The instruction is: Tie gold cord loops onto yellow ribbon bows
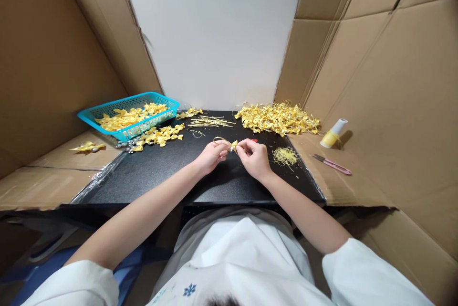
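My left hand [212, 156] and my right hand [255, 158] meet over the middle of the black mat [161, 172]. Both pinch a small yellow ribbon bow [234, 144] between their fingertips. A thin gold strand [221, 140] loops up and leftward from the bow above my left fingers. The fingers of both hands are curled and pressed together around the bow.
A turquoise basket [129, 114] of yellow bows stands at the back left, with loose bows [161, 135] beside it. Cut gold strands [209, 121] lie at the back middle, a heap of ribbon pieces [277, 118] at the back right. Yellow trimmings [285, 155], pink snips [332, 164] and a thread spool [333, 134] lie at right. Cardboard walls enclose both sides.
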The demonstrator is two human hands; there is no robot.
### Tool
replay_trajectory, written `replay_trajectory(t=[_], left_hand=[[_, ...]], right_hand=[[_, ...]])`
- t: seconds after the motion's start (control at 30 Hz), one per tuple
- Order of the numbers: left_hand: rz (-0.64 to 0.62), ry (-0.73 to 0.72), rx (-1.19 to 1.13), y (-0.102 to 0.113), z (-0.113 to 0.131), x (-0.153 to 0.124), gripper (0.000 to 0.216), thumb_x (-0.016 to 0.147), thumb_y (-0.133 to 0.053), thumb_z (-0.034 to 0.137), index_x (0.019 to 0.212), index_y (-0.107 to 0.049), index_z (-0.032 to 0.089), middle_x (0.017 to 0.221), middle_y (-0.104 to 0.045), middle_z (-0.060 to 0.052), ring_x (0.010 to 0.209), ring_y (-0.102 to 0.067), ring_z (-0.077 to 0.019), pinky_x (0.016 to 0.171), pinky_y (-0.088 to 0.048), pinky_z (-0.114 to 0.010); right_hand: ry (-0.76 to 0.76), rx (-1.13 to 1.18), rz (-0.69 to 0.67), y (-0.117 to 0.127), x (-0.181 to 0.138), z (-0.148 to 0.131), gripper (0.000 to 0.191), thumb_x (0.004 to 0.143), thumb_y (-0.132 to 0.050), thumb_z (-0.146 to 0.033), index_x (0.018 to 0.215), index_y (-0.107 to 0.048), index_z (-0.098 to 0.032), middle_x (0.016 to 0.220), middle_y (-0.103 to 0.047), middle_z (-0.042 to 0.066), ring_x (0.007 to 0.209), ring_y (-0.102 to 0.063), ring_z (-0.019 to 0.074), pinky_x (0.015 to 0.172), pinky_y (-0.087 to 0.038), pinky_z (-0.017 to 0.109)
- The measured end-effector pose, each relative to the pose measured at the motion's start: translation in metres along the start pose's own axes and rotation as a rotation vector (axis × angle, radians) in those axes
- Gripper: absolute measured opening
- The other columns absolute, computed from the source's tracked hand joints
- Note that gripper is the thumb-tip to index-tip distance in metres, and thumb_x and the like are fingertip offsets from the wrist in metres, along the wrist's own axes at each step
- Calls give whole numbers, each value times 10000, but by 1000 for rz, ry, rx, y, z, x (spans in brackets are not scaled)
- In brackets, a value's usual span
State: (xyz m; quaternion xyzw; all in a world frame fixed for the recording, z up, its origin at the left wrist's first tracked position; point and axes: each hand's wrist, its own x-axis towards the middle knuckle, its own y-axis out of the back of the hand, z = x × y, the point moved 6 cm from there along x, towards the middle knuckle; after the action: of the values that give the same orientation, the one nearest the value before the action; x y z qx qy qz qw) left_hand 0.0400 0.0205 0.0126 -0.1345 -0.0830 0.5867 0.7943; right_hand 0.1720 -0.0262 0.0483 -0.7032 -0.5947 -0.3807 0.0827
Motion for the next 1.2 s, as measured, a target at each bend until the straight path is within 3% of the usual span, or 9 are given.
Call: replay_trajectory(t=[0.47,0.87,1.2], left_hand=[[11,-43,-24,1,3,2,196,531,-736,225,616,-587,129,510,-389,74,455,-271,-19,445,-216,-158],[21,-86,-18,1,6,1,190,554,-728,235,593,-570,136,507,-421,60,457,-280,-25,453,-210,-167],[35,-100,-4,2,7,1,186,555,-725,238,593,-576,134,500,-405,65,455,-274,-26,453,-202,-173]], right_hand=[[-98,157,-14,-3,1,7,157,821,-585,-300,746,-656,-182,647,-682,18,596,-643,152,632,-509,264],[68,-50,43,9,1,-9,179,813,-547,-237,660,-628,-193,591,-611,-1,557,-536,131,600,-443,253],[123,-141,49,11,1,-12,187,823,-525,-216,661,-617,-200,587,-601,-2,537,-524,128,575,-420,251]])
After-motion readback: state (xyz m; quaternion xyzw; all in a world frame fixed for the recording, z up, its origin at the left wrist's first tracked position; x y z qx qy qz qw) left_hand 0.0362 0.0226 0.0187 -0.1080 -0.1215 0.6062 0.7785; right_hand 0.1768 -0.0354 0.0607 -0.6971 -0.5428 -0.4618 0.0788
